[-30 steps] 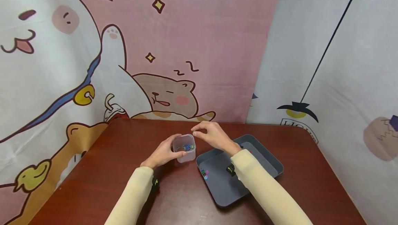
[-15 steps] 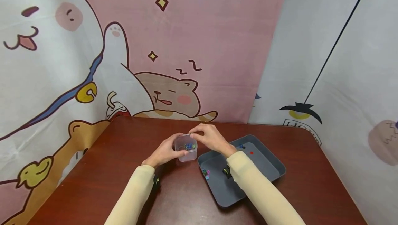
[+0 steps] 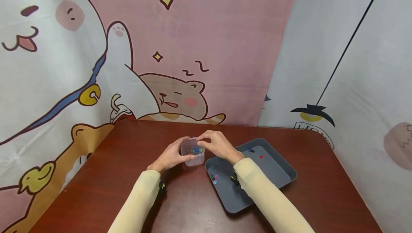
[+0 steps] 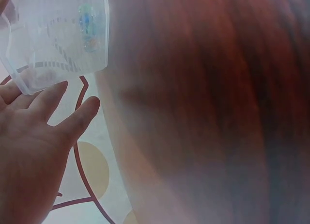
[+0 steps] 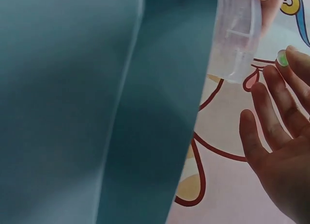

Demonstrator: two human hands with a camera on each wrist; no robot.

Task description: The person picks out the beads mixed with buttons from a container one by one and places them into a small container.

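My left hand (image 3: pixel 170 157) grips a clear plastic container (image 3: pixel 195 160) by its side, thumb near the front and fingers behind. Several small blue and green beads (image 3: pixel 197 150) lie inside it; in the left wrist view these beads (image 4: pixel 87 23) show blurred through the wall. At the container's right rim is my right hand (image 3: pixel 219 145). Between its thumb and index finger it pinches a small green-and-white bead (image 5: pixel 282 58), best seen in the right wrist view. There, the other fingers (image 5: pixel 268 122) are spread, apart from the container (image 5: pixel 232 49).
A dark grey tray (image 3: pixel 238 199) stands on the brown table (image 3: pixel 128 161), under my right forearm. Several small colored pieces (image 3: pixel 215 177) lie in its left corner. Blue pieces (image 3: pixel 250 150) and a red piece (image 3: pixel 261 157) lie farther back. A cartoon-printed cloth (image 3: pixel 225 47) hangs behind the table.
My right hand has moved slightly left and down, from beside the container to its rim. The left hand still holds the container. The head view has shifted a little.
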